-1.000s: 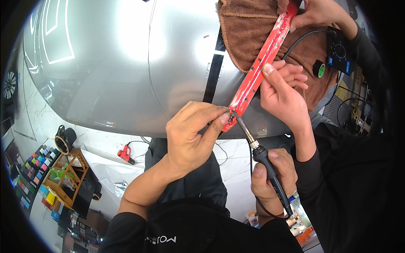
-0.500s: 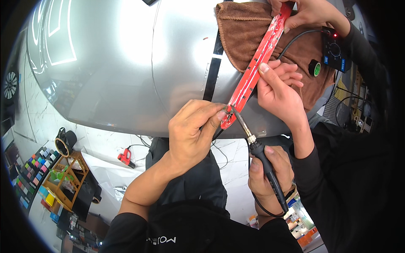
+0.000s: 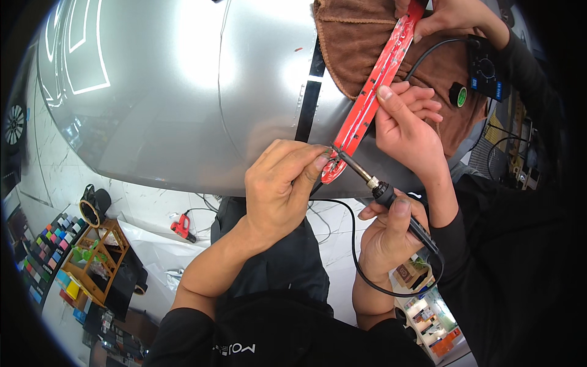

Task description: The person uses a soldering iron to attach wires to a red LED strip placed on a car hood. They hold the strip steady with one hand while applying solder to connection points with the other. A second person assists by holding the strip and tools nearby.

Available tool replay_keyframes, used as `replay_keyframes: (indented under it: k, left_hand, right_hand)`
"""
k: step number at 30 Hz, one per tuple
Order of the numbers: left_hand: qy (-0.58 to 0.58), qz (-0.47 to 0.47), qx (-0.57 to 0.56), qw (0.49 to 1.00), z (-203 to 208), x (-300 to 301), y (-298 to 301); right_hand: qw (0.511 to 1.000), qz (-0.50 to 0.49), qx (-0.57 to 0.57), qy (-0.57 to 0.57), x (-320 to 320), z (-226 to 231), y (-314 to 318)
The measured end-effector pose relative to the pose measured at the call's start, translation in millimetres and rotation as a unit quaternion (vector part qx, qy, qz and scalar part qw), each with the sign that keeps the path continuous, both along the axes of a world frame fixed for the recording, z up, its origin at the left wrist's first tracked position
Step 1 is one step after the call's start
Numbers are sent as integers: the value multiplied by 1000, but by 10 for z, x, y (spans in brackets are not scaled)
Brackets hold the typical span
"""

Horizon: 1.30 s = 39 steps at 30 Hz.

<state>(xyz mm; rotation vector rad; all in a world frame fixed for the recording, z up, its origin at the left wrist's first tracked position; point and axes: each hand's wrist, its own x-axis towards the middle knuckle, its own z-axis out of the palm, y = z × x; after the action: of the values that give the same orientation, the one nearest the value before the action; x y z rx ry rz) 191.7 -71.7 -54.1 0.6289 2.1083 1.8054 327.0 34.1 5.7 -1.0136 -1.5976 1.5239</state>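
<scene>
My right hand [image 3: 388,241] grips a black-handled soldering iron [image 3: 384,193] from below. The iron's tip touches the lower end of a long red strip [image 3: 365,101] with small dark contacts along it. Beside that end, my left hand [image 3: 275,183] has thumb and forefinger pinched close to the tip; whatever lies between them is too small to make out. A co-worker's hand [image 3: 411,131] supports the strip at mid-length, thumb on top. The co-worker's other hand [image 3: 449,21] holds its upper end.
Under the strip is a silver car panel [image 3: 177,122] with a black band [image 3: 309,101]. On a brown cloth [image 3: 354,49] sit a black soldering station [image 3: 486,70] and a small round tin [image 3: 458,95]. A red tool [image 3: 182,227] lies on the floor near a wooden rack [image 3: 98,260].
The iron has swung to a flatter slant, its handle moving up and right with my right hand. Its cable now loops wide. My left hand stays almost still. The station's red light no longer shows.
</scene>
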Motion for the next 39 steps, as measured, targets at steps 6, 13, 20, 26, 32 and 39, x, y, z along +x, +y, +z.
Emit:
replay_keyframes:
  k: [6,13,20,26,32,39]
  left_hand:
    - [5,-3,-3,1000,18,-15,16]
    - [10,-6,-6,1000,11,-24,10]
    - [15,-7,-4,1000,8,-29,19]
    - [13,-10,-8,1000,14,-44,20]
    - [-18,-10,4,1000,17,-35,1]
    - [-104,23,22,994,94,-22,-14]
  right_hand:
    - [1000,-7,-1,-8,14,-23,4]
    - [1000,15,16,-18,29,-3,-4]
    - [999,32,27,-17,55,-10,8]
    - [998,38,34,-21,64,-23,29]
    - [998,42,36,-6,26,9,20]
    - [999,42,33,-9,68,1,62]
